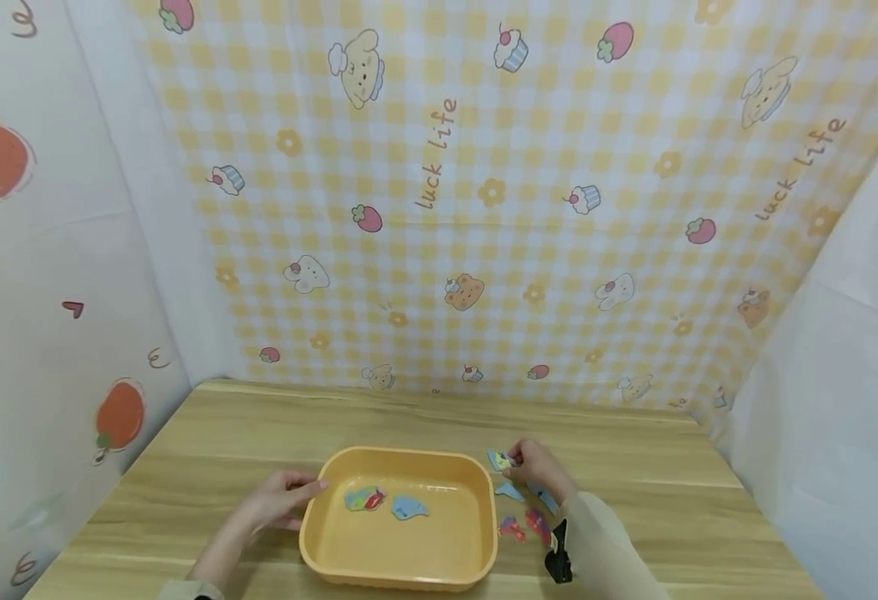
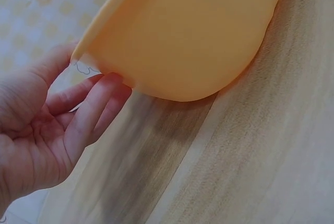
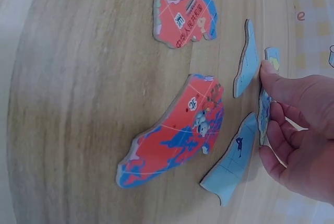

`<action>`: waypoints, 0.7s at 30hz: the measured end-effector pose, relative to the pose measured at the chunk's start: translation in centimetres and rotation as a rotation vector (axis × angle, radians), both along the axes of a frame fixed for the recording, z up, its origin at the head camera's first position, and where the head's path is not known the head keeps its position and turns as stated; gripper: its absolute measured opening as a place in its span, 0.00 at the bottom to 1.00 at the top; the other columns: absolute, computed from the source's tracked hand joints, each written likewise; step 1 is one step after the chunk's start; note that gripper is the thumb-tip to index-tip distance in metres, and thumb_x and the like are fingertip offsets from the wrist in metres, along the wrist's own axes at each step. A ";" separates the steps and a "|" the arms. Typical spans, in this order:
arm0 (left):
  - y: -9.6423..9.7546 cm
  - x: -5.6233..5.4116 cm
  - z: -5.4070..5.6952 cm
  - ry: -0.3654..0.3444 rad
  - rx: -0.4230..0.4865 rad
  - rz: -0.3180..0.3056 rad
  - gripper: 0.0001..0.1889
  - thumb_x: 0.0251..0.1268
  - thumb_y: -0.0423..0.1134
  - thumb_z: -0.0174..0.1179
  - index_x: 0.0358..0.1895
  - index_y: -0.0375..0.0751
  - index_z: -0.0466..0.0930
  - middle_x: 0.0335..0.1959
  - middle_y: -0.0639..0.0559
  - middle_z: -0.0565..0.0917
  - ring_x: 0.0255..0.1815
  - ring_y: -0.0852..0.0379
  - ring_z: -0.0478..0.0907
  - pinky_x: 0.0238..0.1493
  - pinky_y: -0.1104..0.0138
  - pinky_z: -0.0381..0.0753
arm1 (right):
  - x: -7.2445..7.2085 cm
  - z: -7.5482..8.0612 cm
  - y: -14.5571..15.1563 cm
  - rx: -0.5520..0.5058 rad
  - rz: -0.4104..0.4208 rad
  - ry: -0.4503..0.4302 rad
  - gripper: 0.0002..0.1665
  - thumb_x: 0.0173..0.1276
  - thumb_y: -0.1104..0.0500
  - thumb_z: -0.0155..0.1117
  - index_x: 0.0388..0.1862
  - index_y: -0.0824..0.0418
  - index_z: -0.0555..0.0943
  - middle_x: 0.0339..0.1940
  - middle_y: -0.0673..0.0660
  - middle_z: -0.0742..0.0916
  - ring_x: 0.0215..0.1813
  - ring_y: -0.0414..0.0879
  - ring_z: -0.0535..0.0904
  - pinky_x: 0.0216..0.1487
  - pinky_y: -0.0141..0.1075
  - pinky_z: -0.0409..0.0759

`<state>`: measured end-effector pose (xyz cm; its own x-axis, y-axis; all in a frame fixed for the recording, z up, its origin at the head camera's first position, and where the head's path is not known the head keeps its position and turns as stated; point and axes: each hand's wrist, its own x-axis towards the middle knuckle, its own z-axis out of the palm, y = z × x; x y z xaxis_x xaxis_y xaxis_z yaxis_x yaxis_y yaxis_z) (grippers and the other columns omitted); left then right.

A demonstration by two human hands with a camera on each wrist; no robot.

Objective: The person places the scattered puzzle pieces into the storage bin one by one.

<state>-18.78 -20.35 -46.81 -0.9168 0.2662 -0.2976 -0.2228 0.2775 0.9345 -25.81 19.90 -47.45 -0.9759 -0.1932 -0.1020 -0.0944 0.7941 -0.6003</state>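
Note:
A yellow plastic tub (image 1: 378,554) stands on the table with two map puzzle pieces inside, one multicoloured (image 1: 365,499) and one pale blue (image 1: 409,507). My left hand (image 1: 277,502) grips its left side, thumb at the rim and fingers bent against the outer wall (image 2: 182,51). Right of the tub, my right hand (image 1: 538,468) pinches a light blue and yellow puzzle piece (image 3: 263,112) by its edges, close over the tabletop. Nearer me lie two blue pieces (image 3: 247,62) (image 3: 233,158) and two red ones (image 3: 175,135) (image 3: 182,20).
The wooden table (image 1: 273,417) meets a yellow checked cloth (image 1: 484,250) at the back. White cloth hangs at the left (image 1: 48,250) and right (image 1: 836,417). A black strap (image 1: 559,554) sits on the right sleeve.

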 end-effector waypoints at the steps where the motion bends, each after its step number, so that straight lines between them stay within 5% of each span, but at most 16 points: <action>1: 0.0 0.0 0.0 0.002 0.002 0.000 0.34 0.63 0.49 0.55 0.58 0.18 0.61 0.44 0.41 0.75 0.36 0.58 0.79 0.40 0.61 0.86 | 0.0 0.1 -0.1 0.008 0.001 -0.004 0.10 0.55 0.66 0.66 0.31 0.70 0.75 0.22 0.52 0.73 0.25 0.41 0.64 0.24 0.27 0.66; 8: 0.1 0.1 0.2 0.010 -0.018 0.000 0.35 0.63 0.49 0.55 0.58 0.17 0.61 0.44 0.40 0.75 0.36 0.58 0.79 0.39 0.61 0.87 | 0.4 0.8 -0.3 0.027 -0.016 -0.037 0.11 0.57 0.66 0.65 0.35 0.68 0.74 0.26 0.54 0.73 0.28 0.44 0.65 0.26 0.30 0.65; 21: -0.1 0.2 0.3 0.014 -0.039 -0.001 0.35 0.63 0.49 0.55 0.58 0.18 0.62 0.42 0.42 0.76 0.35 0.58 0.79 0.37 0.62 0.87 | 0.0 0.4 -0.5 0.057 -0.017 0.062 0.13 0.51 0.66 0.69 0.31 0.68 0.74 0.26 0.56 0.77 0.29 0.44 0.68 0.26 0.31 0.69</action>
